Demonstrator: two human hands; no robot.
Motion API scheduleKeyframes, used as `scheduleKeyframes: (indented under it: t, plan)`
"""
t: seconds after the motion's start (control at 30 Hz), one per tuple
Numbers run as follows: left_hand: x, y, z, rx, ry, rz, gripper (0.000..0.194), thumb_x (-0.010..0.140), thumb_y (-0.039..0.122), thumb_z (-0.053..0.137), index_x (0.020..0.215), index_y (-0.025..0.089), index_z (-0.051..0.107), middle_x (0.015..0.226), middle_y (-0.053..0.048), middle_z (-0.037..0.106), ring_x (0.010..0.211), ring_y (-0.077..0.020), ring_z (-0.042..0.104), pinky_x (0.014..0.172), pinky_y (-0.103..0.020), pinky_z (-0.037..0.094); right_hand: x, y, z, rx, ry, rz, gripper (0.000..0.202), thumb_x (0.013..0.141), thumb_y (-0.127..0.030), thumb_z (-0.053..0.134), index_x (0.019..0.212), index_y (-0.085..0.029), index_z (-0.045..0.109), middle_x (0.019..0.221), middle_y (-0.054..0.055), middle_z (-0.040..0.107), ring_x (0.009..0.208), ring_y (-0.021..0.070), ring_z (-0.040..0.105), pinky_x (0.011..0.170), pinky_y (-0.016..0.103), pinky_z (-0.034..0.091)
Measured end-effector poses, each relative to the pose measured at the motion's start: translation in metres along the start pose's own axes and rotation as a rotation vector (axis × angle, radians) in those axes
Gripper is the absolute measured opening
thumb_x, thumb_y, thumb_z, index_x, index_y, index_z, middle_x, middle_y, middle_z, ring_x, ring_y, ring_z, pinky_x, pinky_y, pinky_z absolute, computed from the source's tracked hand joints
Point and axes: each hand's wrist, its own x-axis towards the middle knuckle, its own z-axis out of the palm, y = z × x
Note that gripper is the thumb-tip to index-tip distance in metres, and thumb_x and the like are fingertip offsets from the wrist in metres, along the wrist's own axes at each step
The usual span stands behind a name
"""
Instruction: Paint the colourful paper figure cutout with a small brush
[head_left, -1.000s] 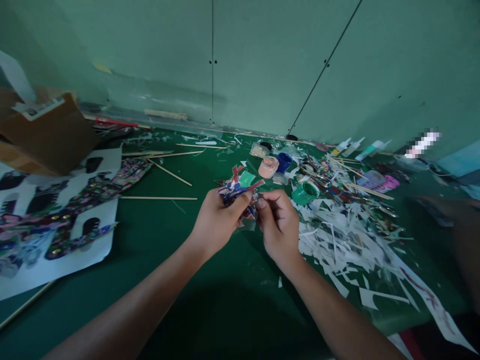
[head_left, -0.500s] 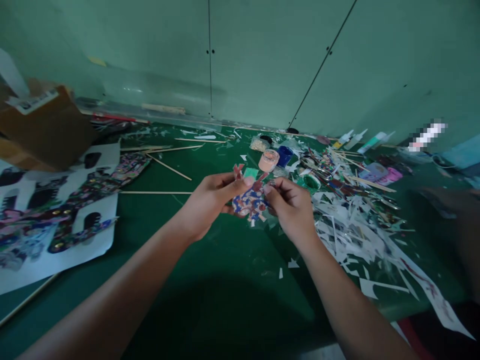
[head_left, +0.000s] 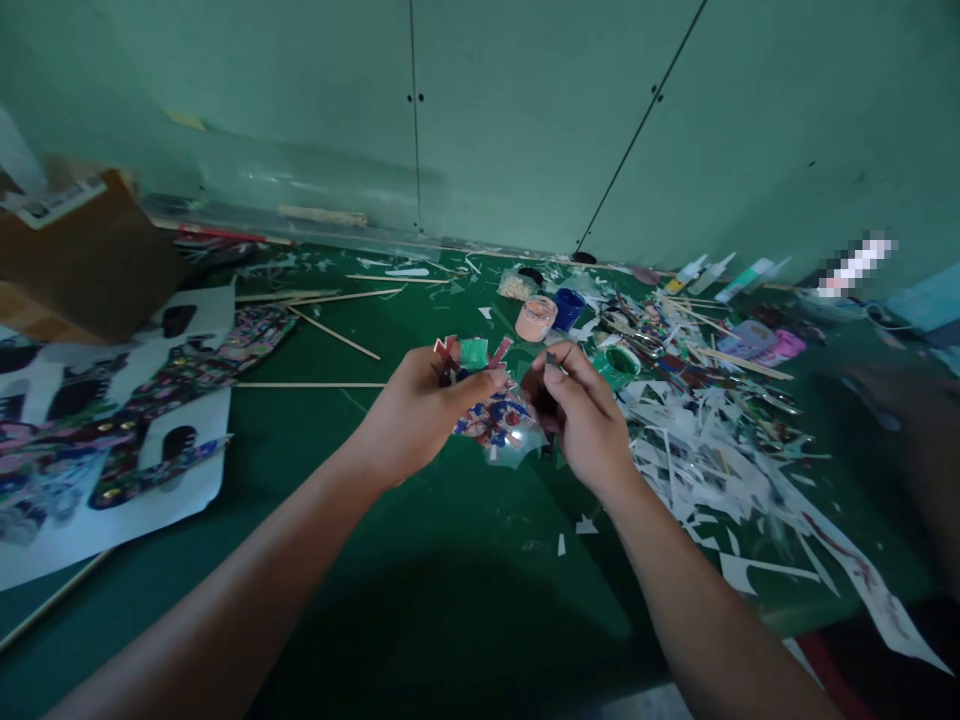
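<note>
My left hand (head_left: pixel 420 415) is closed, its thumb pressed over a small painted cutout (head_left: pixel 491 420). The cutout has a blue, red and cream pattern, red strips at the top and a green square (head_left: pixel 473 352). Clear film (head_left: pixel 514 452) shows at its lower edge. Just to the right, my right hand (head_left: pixel 581 410) is closed in a pinch. Between its thumb and finger the tip of a small grey flat piece (head_left: pixel 551 359) shows; its kind cannot be made out. Both hands are above the green table (head_left: pixel 420 580).
Behind the hands stand a peach paint jar (head_left: pixel 536 318), a blue jar (head_left: pixel 568 309) and a green jar (head_left: pixel 616 366). White paper scraps (head_left: pixel 697 460) cover the right side. Printed sheets (head_left: pixel 187 490), a cardboard box (head_left: pixel 90 265) and thin sticks (head_left: pixel 311 385) lie left. Another person's arm (head_left: pixel 919 430) is far right.
The cutout has shifted slightly left and tilted, showing more of its green square. My right fingers have come away from its right edge, and a grey tip now shows between them.
</note>
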Motion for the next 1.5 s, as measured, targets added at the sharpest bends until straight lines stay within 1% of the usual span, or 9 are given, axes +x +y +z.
scheduleKeyframes:
  t: [0.1, 0.2, 0.37, 0.5, 0.67, 1.0, 1.27, 1.43, 1.5]
  plan:
    - [-0.001, 0.001, -0.001, 0.069, -0.064, 0.035, 0.023, 0.071, 0.031, 0.07, 0.056, 0.02, 0.057, 0.051, 0.0, 0.053, 0.054, -0.0159, 0.053, 0.048, -0.026, 0.037, -0.001, -0.001, 0.002, -0.102, -0.018, -0.077, 0.021, 0.094, -0.04, 0.051, 0.082, -0.022, 0.054, 0.062, -0.004, 0.051, 0.045, 0.0069, 0.039, 0.041, 0.022, 0.03]
    - [-0.002, 0.001, -0.001, 0.108, -0.049, 0.045, 0.023, 0.074, 0.034, 0.068, 0.059, 0.018, 0.059, 0.052, 0.0, 0.053, 0.053, -0.0149, 0.052, 0.048, -0.026, 0.036, -0.003, -0.001, 0.006, -0.192, -0.009, -0.156, 0.023, 0.095, -0.037, 0.049, 0.08, -0.021, 0.057, 0.061, -0.004, 0.049, 0.047, 0.0074, 0.04, 0.044, 0.023, 0.032]
    - [-0.005, 0.004, 0.0, 0.17, -0.054, 0.041, 0.024, 0.078, 0.036, 0.064, 0.063, 0.016, 0.06, 0.052, 0.002, 0.048, 0.047, -0.0103, 0.042, 0.044, -0.023, 0.031, -0.007, 0.0, 0.012, -0.194, 0.033, -0.156, 0.025, 0.095, -0.037, 0.05, 0.077, -0.021, 0.056, 0.059, -0.004, 0.047, 0.048, 0.0085, 0.042, 0.045, 0.023, 0.031]
    - [-0.007, 0.01, 0.001, 0.158, -0.076, 0.043, 0.028, 0.078, 0.03, 0.063, 0.056, 0.017, 0.051, 0.049, 0.005, 0.04, 0.045, -0.0081, 0.036, 0.042, -0.022, 0.028, -0.009, 0.0, 0.013, -0.182, 0.043, -0.165, 0.024, 0.095, -0.035, 0.05, 0.076, -0.021, 0.056, 0.059, -0.004, 0.047, 0.049, 0.0087, 0.043, 0.046, 0.023, 0.031]
    - [-0.007, 0.012, 0.001, 0.173, -0.092, 0.028, 0.025, 0.079, 0.028, 0.061, 0.059, 0.017, 0.051, 0.05, 0.004, 0.041, 0.046, -0.0085, 0.039, 0.043, -0.021, 0.03, -0.009, 0.001, 0.013, -0.185, 0.042, -0.192, 0.024, 0.096, -0.031, 0.049, 0.075, -0.02, 0.055, 0.06, -0.004, 0.047, 0.051, 0.008, 0.043, 0.047, 0.023, 0.032]
    - [-0.006, 0.01, 0.0, 0.19, -0.113, 0.09, 0.03, 0.081, 0.03, 0.061, 0.056, 0.017, 0.049, 0.053, 0.004, 0.04, 0.05, -0.0089, 0.037, 0.047, -0.022, 0.03, -0.009, 0.0, 0.013, -0.164, 0.03, -0.188, 0.023, 0.097, -0.029, 0.049, 0.076, -0.02, 0.055, 0.059, -0.005, 0.048, 0.051, 0.0072, 0.043, 0.048, 0.022, 0.031]
    - [-0.007, 0.013, 0.0, 0.249, -0.13, 0.054, 0.027, 0.082, 0.031, 0.059, 0.06, 0.017, 0.054, 0.054, 0.004, 0.042, 0.052, -0.0099, 0.04, 0.049, -0.023, 0.031, -0.008, -0.001, 0.011, -0.225, 0.045, -0.216, 0.023, 0.096, -0.028, 0.05, 0.076, -0.019, 0.056, 0.06, -0.004, 0.049, 0.05, 0.0071, 0.044, 0.047, 0.022, 0.031]
    - [-0.006, 0.015, 0.0, 0.202, -0.136, 0.074, 0.031, 0.082, 0.025, 0.058, 0.055, 0.017, 0.045, 0.052, 0.005, 0.039, 0.048, -0.0075, 0.035, 0.046, -0.023, 0.029, -0.009, -0.002, 0.011, -0.257, 0.041, -0.229, 0.022, 0.096, -0.027, 0.049, 0.077, -0.019, 0.056, 0.06, -0.004, 0.05, 0.05, 0.007, 0.044, 0.047, 0.022, 0.032]
    - [-0.006, 0.014, 0.0, 0.211, -0.135, 0.07, 0.03, 0.082, 0.026, 0.059, 0.056, 0.017, 0.046, 0.052, 0.005, 0.039, 0.049, -0.0078, 0.035, 0.047, -0.023, 0.029, -0.009, -0.002, 0.011, -0.264, 0.04, -0.226, 0.022, 0.096, -0.027, 0.049, 0.077, -0.019, 0.056, 0.06, -0.004, 0.049, 0.05, 0.007, 0.044, 0.047, 0.022, 0.032]
